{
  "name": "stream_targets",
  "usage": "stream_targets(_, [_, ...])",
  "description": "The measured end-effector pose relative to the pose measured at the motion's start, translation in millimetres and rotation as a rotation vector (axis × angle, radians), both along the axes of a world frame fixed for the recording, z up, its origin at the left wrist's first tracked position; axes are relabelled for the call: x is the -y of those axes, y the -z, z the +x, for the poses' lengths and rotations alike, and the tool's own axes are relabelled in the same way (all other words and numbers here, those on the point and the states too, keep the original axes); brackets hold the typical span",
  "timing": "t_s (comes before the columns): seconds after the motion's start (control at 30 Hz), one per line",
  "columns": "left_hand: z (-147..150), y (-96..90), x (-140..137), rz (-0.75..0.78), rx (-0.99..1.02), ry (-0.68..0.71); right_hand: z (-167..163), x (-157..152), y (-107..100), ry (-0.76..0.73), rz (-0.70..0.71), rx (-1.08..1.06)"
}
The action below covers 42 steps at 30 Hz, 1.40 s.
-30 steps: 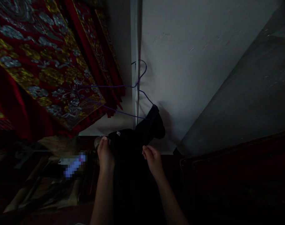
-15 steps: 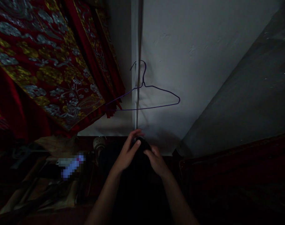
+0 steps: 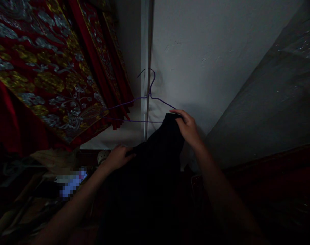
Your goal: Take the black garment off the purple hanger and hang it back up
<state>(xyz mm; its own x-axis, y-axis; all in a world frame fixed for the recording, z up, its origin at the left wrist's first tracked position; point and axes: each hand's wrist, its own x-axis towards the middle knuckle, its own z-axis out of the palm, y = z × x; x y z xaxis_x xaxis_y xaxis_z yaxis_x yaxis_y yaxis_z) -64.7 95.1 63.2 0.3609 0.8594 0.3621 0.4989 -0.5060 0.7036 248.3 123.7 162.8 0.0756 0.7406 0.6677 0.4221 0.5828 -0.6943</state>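
Garment: a very dark, near-black cloth (image 3: 155, 153), so dim that folds, seams and any print are lost; only its outline against the wall reads clearly, with a narrow upper corner widening downwards.
Where it is: its upper corner sits over the right end of the hanger (image 3: 150, 95); the rest falls below the hanger between the forearms.
Hanger: thin purple wire, its hook up and its left arm bare, overlapping the red drape; what the hook catches on is unclear.
Right hand (image 3: 188, 128): at the hanger's right end, pinching the garment's corner between thumb and fingers.
Left hand (image 3: 118, 157): below the hanger's left arm, at the garment's upper edge, thumb stretched across; whether it pinches cloth, I cannot tell.
Wall (image 3: 190, 61): pale, scuffed, behind the hanger and to its right.
Strip (image 3: 144, 41): pale, upright, running behind the hanger's middle.
Panel (image 3: 267, 85): grey, slant-edged, well right of the hanger, dotted with glints.
Drape (image 3: 55, 75): red, left of the hanger, thick with silver and gold floral work.
Shoe (image 3: 102, 157): pale, with holes, below the hanger's left end.
Light: very low.
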Motion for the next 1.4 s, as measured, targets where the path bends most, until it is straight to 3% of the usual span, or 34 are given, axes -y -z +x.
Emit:
stream_targets(0.1, [-20, -14.1, -4, -0.049, -0.032, -0.108, -24, -35, 23, -0.070, -0.197, -0.006])
stream_targets(0.2, [-41, -21.2, -1, -0.105, -0.046, -0.218, -29, -48, 44, -0.070, -0.326, 0.037])
stream_targets(0.33, [-66, -31.6, 1, -0.202, -0.074, -0.305, -5, -33, 52, -0.047, -0.256, 0.080])
stream_targets(0.47, [-68, -54.6, -5, -0.096, -0.060, -0.280, -1, -20, 44, -0.083, -0.115, 0.054])
stream_targets(0.6, [-64, -74.1, -14, -0.033, 0.040, -0.277, -25, -29, 44, -0.127, -0.229, 0.049])
stream_targets(0.7, [-70, -77.2, -15, 0.039, -0.140, -0.243, -24, -31, 45, -0.079, -0.271, 0.061])
stream_targets(0.8, [-77, -79.3, -7, 0.065, -0.276, -0.233, -1, -22, 40, 0.046, -0.195, 0.086])
stream_targets(0.97, [-56, -111.7, 12, 0.234, -0.155, -0.255, 30, 2, 20, 0.151, -0.135, 0.145])
stream_targets(1.13, [-8, -152.1, 4, 0.333, -0.062, -0.112, 16, 33, 12, -0.024, -0.242, 0.138])
stream_targets(1.27, [16, -152.0, -15, 0.398, -0.014, -0.087, 13, 55, 12, -0.069, -0.151, 0.192])
stream_targets(1.4, [12, -139.8, -24, 0.418, 0.016, -0.130, 43, 55, 0, 0.203, 0.088, 0.106])
